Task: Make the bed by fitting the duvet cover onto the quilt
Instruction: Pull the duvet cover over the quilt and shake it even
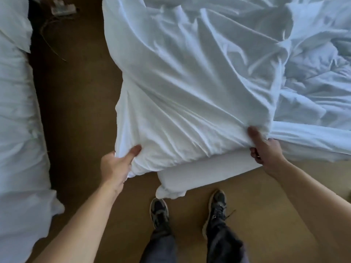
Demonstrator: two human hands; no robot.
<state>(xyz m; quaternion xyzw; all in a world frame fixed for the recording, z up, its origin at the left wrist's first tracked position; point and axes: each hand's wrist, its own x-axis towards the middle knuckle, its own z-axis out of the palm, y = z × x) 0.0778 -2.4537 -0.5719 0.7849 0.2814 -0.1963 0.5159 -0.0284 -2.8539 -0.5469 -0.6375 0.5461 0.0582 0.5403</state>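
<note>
A white duvet cover [190, 88] lies crumpled over the foot end of the bed, its near edge hanging past the mattress corner [207, 168]. My left hand [117, 164] grips the cover's left corner, thumb on top of the cloth. At the right end of the same edge, my right hand [266, 150] pinches a bunched fold of the cover. A puffier, wrinkled quilt [319, 80] lies on the bed at the right, partly under the cover.
A second bed with white bedding [17, 118] fills the left side. Brown carpet [79, 111] runs between the two beds. My feet in dark shoes [159, 211] stand close to the mattress corner. A small pale object with cables [62, 8] lies on the floor at top left.
</note>
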